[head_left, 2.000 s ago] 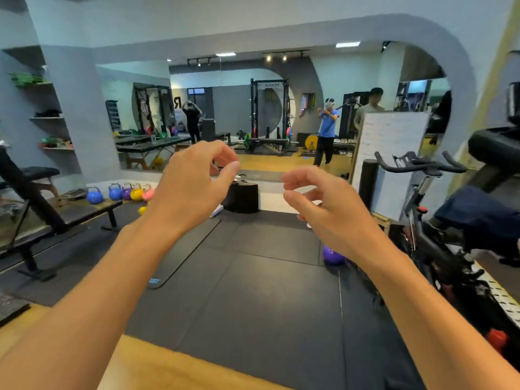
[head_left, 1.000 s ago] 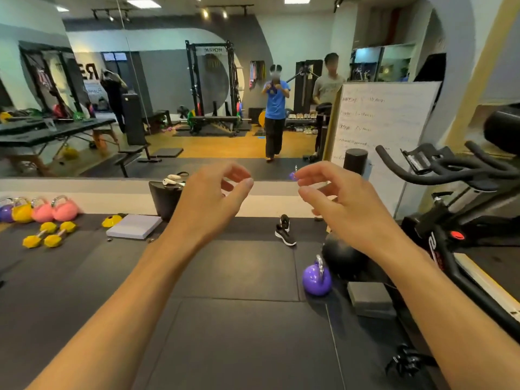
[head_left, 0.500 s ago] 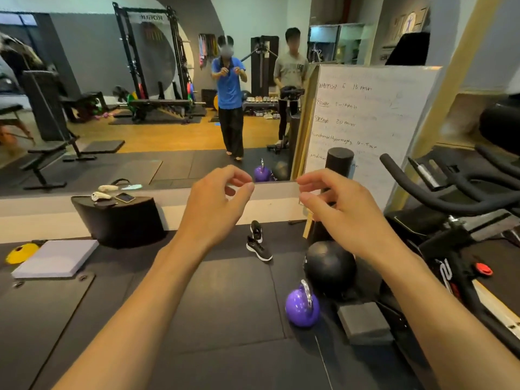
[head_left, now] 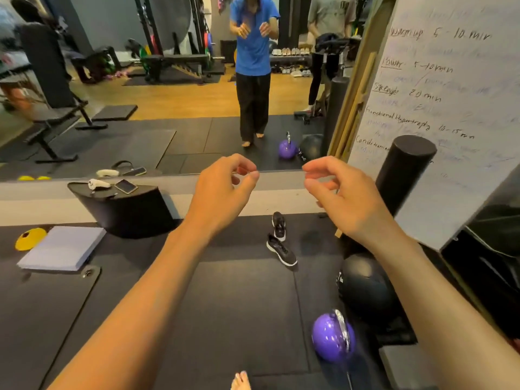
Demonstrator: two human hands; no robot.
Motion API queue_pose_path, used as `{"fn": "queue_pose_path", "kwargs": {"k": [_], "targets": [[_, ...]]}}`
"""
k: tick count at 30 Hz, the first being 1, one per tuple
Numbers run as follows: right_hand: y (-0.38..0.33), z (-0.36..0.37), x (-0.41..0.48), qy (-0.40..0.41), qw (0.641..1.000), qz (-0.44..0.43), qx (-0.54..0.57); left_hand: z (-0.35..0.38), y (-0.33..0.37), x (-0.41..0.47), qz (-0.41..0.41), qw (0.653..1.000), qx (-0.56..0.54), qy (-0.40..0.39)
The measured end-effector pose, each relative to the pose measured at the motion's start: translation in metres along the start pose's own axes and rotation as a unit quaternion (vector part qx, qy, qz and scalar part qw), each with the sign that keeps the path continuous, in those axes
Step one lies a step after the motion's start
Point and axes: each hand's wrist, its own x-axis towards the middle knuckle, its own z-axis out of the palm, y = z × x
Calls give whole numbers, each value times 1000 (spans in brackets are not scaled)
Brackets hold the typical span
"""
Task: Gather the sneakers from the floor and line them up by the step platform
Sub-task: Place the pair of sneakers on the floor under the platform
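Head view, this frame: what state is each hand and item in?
left hand: raised, fingers loosely curled, empty
right hand: raised, fingers loosely curled, empty
near sneaker: on its sole on the mat, untouched
far sneaker: on its sole on the mat, untouched
purple kettlebell: standing on the mat
phone: lying flat on the black platform
foam roller: standing on end
whiteboard: written on

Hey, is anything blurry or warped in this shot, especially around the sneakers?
Head view: the sneakers are fairly sharp; the purple kettlebell low in the frame is smeared by motion blur; the whiteboard leans from wide-angle distortion; the mirror reflection looks blurrier at left.
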Motion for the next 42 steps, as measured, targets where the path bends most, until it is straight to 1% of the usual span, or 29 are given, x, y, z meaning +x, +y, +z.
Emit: {"fn": "queue_pose_path", "kwargs": {"k": [2, 4, 12, 15, 19, 22, 25, 28, 34, 37, 39, 41, 42], "targets": [[28, 19, 38, 10, 1000, 8, -14, 28, -30, 41, -4, 1000, -7, -17], [55, 37, 75, 13, 999, 42, -28, 55, -60, 81, -12, 999, -21, -40], [162, 91, 208, 12, 990, 142, -13, 166, -160, 221, -50, 989, -34, -136], [207, 108, 246, 12, 986, 166, -13, 206, -189, 259, -59, 985, -29, -159], [277, 142, 294, -7, 980, 201, -6, 267, -236, 301, -71, 984, -16, -163], [330, 175, 321, -18, 974, 225, -16, 318, -279, 322, -100, 977, -5, -190], [386, 214, 335, -17, 968, 250, -14, 373, -326, 331, -121, 969, 0, -213], [456, 268, 337, -25, 964, 263, -32, 438, -387, 328, -144, 966, 2, -215], [627, 402, 309, -65, 947, 307, -63, 599, -531, 274, -172, 946, 7, -274], [700, 459, 301, -76, 946, 307, -70, 671, -598, 247, -161, 937, 34, -308], [743, 492, 296, -87, 947, 298, -84, 714, -638, 233, -146, 928, 72, -336], [784, 523, 293, -109, 946, 288, -99, 755, -674, 219, -107, 913, 134, -371], [801, 535, 293, -126, 944, 284, -111, 774, -689, 214, -74, 899, 177, -393]]}}
